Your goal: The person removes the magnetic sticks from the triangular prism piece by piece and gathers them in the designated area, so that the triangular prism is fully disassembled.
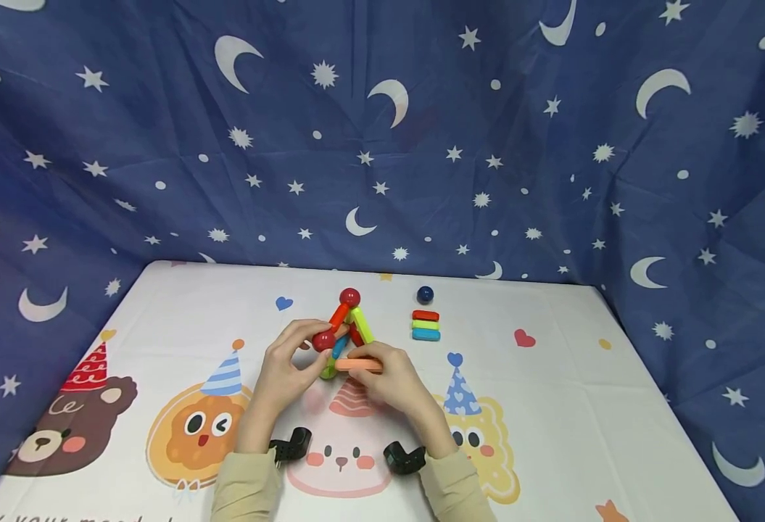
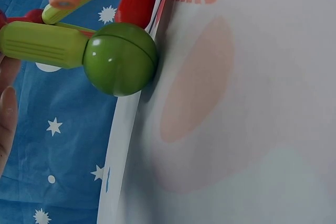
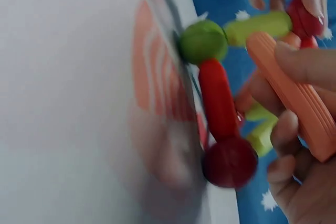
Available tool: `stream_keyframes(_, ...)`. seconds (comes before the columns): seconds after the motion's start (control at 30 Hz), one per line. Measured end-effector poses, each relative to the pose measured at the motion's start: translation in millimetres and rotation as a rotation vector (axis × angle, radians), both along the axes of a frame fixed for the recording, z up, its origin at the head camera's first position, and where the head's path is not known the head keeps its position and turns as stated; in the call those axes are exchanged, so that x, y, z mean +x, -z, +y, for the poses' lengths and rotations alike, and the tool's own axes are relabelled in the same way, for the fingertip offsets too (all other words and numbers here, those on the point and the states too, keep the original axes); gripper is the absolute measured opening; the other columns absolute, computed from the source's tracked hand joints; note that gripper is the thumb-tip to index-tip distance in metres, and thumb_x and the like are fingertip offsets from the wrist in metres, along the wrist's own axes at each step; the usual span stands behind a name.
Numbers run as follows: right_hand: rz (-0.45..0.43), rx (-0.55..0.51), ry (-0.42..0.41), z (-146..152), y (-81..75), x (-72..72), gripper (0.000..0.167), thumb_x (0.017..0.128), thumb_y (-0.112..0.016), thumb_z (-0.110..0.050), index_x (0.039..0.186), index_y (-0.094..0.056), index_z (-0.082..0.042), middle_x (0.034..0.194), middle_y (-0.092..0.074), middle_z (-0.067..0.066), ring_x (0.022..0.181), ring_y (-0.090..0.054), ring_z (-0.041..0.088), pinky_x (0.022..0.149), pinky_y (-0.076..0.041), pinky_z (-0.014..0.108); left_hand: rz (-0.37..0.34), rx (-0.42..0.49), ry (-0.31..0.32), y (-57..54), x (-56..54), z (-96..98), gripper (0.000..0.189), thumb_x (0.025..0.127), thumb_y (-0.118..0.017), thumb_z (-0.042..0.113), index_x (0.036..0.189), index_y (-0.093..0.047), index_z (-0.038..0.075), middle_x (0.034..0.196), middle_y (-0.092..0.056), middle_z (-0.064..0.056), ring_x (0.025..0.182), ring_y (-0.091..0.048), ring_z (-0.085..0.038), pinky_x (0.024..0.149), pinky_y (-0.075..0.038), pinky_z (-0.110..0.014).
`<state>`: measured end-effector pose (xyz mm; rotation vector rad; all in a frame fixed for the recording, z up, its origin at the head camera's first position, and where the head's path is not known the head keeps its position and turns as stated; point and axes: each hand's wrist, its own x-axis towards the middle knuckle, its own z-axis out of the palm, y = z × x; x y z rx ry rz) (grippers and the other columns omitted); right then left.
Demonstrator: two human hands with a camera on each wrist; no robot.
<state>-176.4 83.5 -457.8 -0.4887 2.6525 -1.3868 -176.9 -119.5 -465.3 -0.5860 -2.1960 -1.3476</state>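
Note:
A frame of coloured rods and balls stands on the table in front of me in the head view. My left hand (image 1: 284, 370) grips a red ball (image 1: 323, 341) on its left side, thumb and fingers around it. Low at the front is a green ball (image 1: 328, 371), joined to a yellow-green rod (image 2: 44, 44) and a red rod (image 3: 218, 98). Another red ball (image 1: 349, 297) tops the frame. My right hand (image 1: 391, 377) pinches a loose orange rod (image 3: 294, 93) between thumb and fingers, in front of the frame. Part of the frame is hidden behind both hands.
Right of the frame lie a dark blue ball (image 1: 425, 294) and a short row of rods: red (image 1: 426, 315), yellow-green (image 1: 426, 325) and blue (image 1: 426, 335). The white tablecloth (image 1: 571, 406) has printed cartoon figures. A blue star-patterned curtain (image 1: 421, 181) closes off the back and sides.

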Motion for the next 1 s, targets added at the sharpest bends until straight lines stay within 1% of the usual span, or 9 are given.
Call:
stream_keyframes(0.07, -0.036, -0.05, -0.025, 6.6, -1.4, -1.6, 0.022, 0.088, -0.069, -0.02, 0.11, -0.069, -0.019, 0.102, -0.066, -0.001, 0.087, -0.056, 0.013, 0.078, -0.05, 0.026, 0.002, 0.003, -0.004, 1.1, -0.6, -0.4, 0.045, 0.073, -0.078, -0.002, 0.114, -0.067, 0.013, 0.115, -0.066, -0.003, 0.093, -0.059, -0.013, 0.072, -0.051, -0.033)
stream_keyframes(0.17, -0.09, -0.13, -0.038, 18.7, -4.1, -3.8, 0.021, 0.089, -0.067, -0.016, 0.11, -0.068, -0.018, 0.105, -0.066, 0.001, 0.09, -0.058, 0.016, 0.083, -0.05, 0.028, 0.0, 0.001, -0.007, 1.3, -0.8, 0.0, 0.045, 0.073, -0.078, -0.002, 0.114, -0.067, 0.013, 0.114, -0.066, -0.003, 0.092, -0.058, -0.013, 0.072, -0.051, -0.033)
stream_keyframes(0.3, -0.116, -0.176, -0.019, 39.8, -6.0, -8.5, 0.02, 0.089, -0.068, -0.018, 0.109, -0.067, -0.016, 0.103, -0.066, 0.005, 0.087, -0.056, 0.018, 0.078, -0.048, 0.027, -0.012, 0.007, -0.003, -0.4, 0.5, 0.2, 0.044, 0.076, -0.077, 0.001, 0.116, -0.067, 0.018, 0.116, -0.065, 0.0, 0.095, -0.059, -0.012, 0.073, -0.051, -0.032)
stream_keyframes(0.37, -0.096, -0.165, -0.003, 52.2, -5.8, -11.5, 0.02, 0.088, -0.068, -0.017, 0.108, -0.067, -0.015, 0.102, -0.066, 0.007, 0.083, -0.054, 0.017, 0.075, -0.046, 0.026, -0.013, 0.008, -0.005, -0.6, 1.0, 0.2, 0.044, 0.076, -0.077, 0.002, 0.116, -0.067, 0.018, 0.116, -0.065, 0.001, 0.096, -0.059, -0.012, 0.073, -0.051, -0.032)
stream_keyframes(0.47, -0.074, -0.151, 0.037, 72.1, -5.6, -14.7, 0.021, 0.087, -0.069, -0.013, 0.108, -0.067, -0.014, 0.104, -0.065, 0.008, 0.082, -0.052, 0.016, 0.073, -0.043, 0.025, -0.021, 0.01, -0.001, -1.2, 1.1, -0.5, 0.043, 0.077, -0.077, 0.002, 0.116, -0.067, 0.019, 0.117, -0.065, 0.002, 0.097, -0.059, -0.011, 0.073, -0.051, -0.033)
stream_keyframes(0.63, -0.037, -0.118, 0.067, 104.6, -4.2, -18.3, 0.024, 0.085, -0.07, -0.009, 0.109, -0.067, -0.01, 0.111, -0.066, 0.011, 0.091, -0.054, 0.016, 0.078, -0.045, 0.023, -0.036, 0.003, -0.014, -0.6, 2.1, -0.5, 0.045, 0.076, -0.077, 0.001, 0.116, -0.067, 0.019, 0.116, -0.065, 0.002, 0.096, -0.059, -0.011, 0.074, -0.051, -0.031)
stream_keyframes(0.77, -0.028, -0.061, 0.092, 125.6, -4.9, -20.6, 0.028, 0.086, -0.07, -0.008, 0.113, -0.066, -0.01, 0.114, -0.065, 0.011, 0.093, -0.053, 0.018, 0.079, -0.046, 0.022, -0.037, 0.003, -0.028, -1.4, 2.4, 0.7, 0.045, 0.073, -0.078, -0.002, 0.114, -0.068, 0.015, 0.114, -0.066, -0.002, 0.095, -0.059, -0.013, 0.073, -0.05, -0.032)
stream_keyframes(0.87, -0.007, -0.013, 0.109, 139.2, -4.7, -23.6, 0.03, 0.087, -0.069, -0.01, 0.117, -0.066, -0.01, 0.113, -0.066, 0.01, 0.093, -0.053, 0.019, 0.082, -0.045, 0.026, -0.022, 0.011, -0.03, -8.4, 5.1, 3.4, 0.042, 0.072, -0.076, -0.006, 0.111, -0.068, 0.008, 0.112, -0.066, -0.007, 0.095, -0.059, -0.017, 0.072, -0.05, -0.033)
stream_keyframes(1.0, 0.041, 0.064, 0.125, 157.1, -2.9, -29.8, 0.029, 0.088, -0.068, -0.012, 0.117, -0.067, -0.009, 0.109, -0.066, 0.01, 0.089, -0.053, 0.02, 0.081, -0.045, 0.03, -0.004, 0.018, -0.018, -23.1, 12.0, 7.9, 0.039, 0.072, -0.075, -0.009, 0.109, -0.068, 0.002, 0.11, -0.066, -0.012, 0.094, -0.059, -0.018, 0.072, -0.05, -0.032)
